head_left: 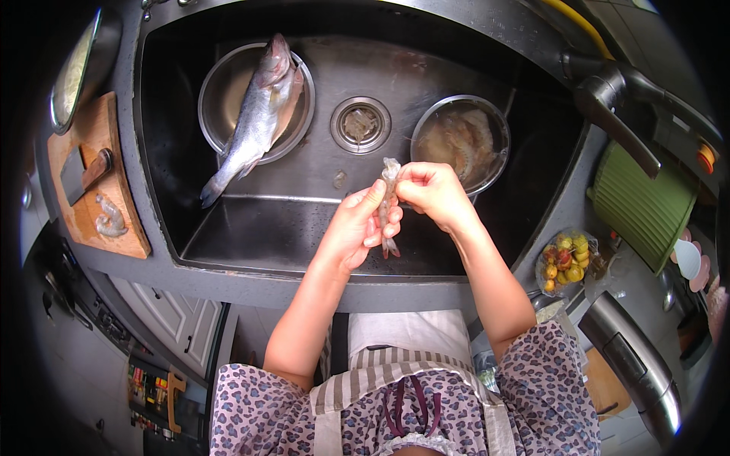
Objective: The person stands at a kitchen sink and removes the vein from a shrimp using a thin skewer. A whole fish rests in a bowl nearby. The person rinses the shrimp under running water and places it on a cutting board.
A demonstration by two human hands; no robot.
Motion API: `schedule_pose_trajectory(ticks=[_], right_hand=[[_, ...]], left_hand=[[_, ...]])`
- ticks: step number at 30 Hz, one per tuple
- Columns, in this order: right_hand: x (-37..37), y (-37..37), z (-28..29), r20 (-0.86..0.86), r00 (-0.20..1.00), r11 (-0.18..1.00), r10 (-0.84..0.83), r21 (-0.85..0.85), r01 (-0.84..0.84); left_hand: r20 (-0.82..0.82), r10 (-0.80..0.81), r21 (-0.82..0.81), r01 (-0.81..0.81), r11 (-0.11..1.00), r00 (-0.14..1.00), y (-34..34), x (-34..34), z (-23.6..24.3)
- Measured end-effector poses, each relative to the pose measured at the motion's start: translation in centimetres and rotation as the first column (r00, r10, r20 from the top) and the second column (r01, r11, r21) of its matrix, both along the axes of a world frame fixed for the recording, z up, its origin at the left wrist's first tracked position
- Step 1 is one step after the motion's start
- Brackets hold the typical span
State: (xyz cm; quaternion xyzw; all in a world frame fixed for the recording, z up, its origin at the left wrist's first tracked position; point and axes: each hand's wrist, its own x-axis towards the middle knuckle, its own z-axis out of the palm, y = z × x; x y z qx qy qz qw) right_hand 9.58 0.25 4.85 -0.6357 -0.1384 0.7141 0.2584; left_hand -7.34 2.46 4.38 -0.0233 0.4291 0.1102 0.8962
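Over the front of the dark sink, my left hand (363,220) is wrapped round a raw shrimp (388,204), held upright with its tail downward. My right hand (432,194) pinches the shrimp near its upper end, fingers closed. Just behind my right hand is a steel bowl (503,143) of cloudy water with shrimp in it. At the left, a whole silver fish (251,121) lies across another steel bowl (213,102). Between the bowls, shrimp bits sit in the drain strainer (360,123).
A wooden board (129,238) at the left holds a cleaver (80,176) and peeled shrimp (110,216). A black faucet (616,106) overhangs the sink's back right. A green ribbed mat (642,199) and bagged round fruit (569,258) are on the right, beside the sink (190,267).
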Motion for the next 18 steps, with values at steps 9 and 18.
schedule_pose_trajectory(ticks=[9, 18], right_hand=[[-0.3, -0.8, 0.0, 0.029, 0.999, 0.999, 0.017, -0.051, -0.015], [-1.0, -0.9, -1.0, -0.088, 0.984, 0.988, -0.155, -0.031, 0.153]], left_hand=[[-0.013, -0.011, -0.048, 0.01, 0.999, 1.0, -1.1, -0.6, -1.0], [0.245, 0.199, -0.318, -0.115, 0.941, 0.949, -0.8, -1.0, -0.9]])
